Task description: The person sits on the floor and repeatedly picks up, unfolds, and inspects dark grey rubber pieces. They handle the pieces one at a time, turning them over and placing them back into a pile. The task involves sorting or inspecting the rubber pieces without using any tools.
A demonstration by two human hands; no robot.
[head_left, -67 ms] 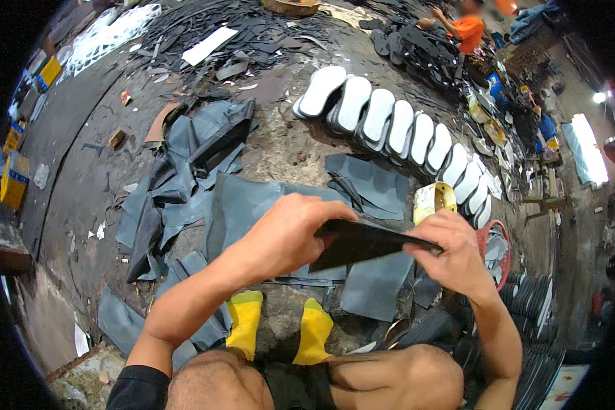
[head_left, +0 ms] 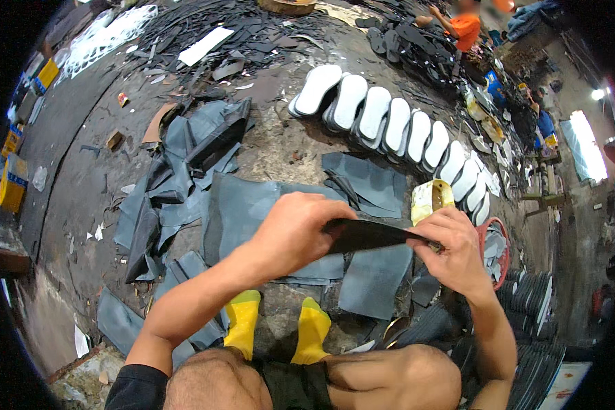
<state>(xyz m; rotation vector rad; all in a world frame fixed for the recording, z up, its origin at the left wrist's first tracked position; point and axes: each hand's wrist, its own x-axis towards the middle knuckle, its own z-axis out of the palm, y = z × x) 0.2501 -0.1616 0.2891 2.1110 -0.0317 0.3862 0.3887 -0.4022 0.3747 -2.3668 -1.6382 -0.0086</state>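
Between my hands, above the floor, is a thin black rubber-like sheet (head_left: pixel 370 236), seen nearly edge-on. My left hand (head_left: pixel 294 229) grips its left end, with the fingers partly hidden behind the wrist and sheet. At the right end, my right hand (head_left: pixel 449 246) pinches the sheet between thumb and fingers. Under the hands lie a wide grey sheet (head_left: pixel 242 208) and a smaller grey piece (head_left: pixel 376 283). Just beyond my right hand stands a cut-open yellowish container (head_left: pixel 430 198).
White-topped sole stacks (head_left: pixel 376 116) curve along the right. Crumpled grey sheets (head_left: pixel 184 164) lie to the left, dark scraps (head_left: pixel 191 34) at the back. A red basket (head_left: pixel 495 253) and stacked dark soles (head_left: pixel 526 301) sit at right. A person in orange (head_left: pixel 465 31) is far right.
The black sheet has tilted, so less of its dark face shows below my hands. Both hands keep their grip. The whole view has shifted very slightly.
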